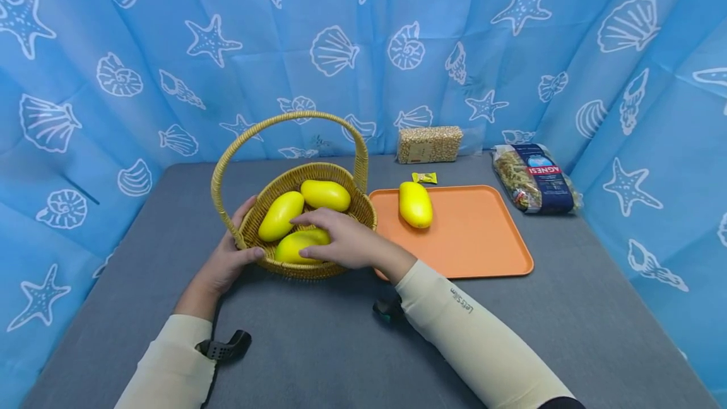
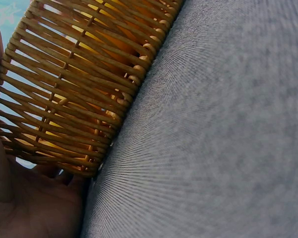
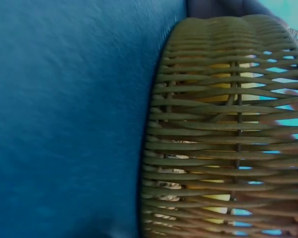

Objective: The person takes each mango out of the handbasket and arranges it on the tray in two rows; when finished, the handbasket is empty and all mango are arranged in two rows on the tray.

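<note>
Well, near mango, long axis approx. crosswise, R hand spread over it, grip unclear; L hand clasped round basket.

On the table, the basket stands just left of the tray, with the left hand at its left side and the right hand over its front. In it lie the left mango, the rear mango and the front mango. The fourth mango lies on the tray's rear left part. Behind the tray sits the small packet, then the grain pack; the pasta bag lies at its rear right, the curtain behind everything
</note>
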Demonstrator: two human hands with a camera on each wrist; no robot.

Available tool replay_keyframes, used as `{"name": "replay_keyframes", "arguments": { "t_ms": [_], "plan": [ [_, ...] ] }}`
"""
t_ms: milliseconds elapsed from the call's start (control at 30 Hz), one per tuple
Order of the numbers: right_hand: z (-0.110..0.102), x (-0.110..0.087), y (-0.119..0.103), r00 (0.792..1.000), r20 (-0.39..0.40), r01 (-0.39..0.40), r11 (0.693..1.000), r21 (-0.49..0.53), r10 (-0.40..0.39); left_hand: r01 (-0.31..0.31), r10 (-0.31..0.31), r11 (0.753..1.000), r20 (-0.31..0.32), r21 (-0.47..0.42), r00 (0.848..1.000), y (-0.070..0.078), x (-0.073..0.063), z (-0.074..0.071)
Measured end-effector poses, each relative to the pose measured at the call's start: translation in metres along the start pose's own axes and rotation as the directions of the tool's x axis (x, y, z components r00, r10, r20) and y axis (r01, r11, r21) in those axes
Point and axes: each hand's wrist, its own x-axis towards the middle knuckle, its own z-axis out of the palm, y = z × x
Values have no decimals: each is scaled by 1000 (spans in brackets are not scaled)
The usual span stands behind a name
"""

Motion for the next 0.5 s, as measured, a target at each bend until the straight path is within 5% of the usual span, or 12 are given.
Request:
{"name": "replay_keyframes", "arguments": {
  "t_ms": [233, 500],
  "plan": [
    [6, 18, -4, 986, 116, -97, 980, -174, 118, -4, 4, 1000, -5, 0, 1000, 1, 0, 1],
    [5, 20, -5, 980, 120, -134, 972, -193, 159, 9, -9, 1000, -15, 1, 1000, 4, 0, 3]
  ]
}}
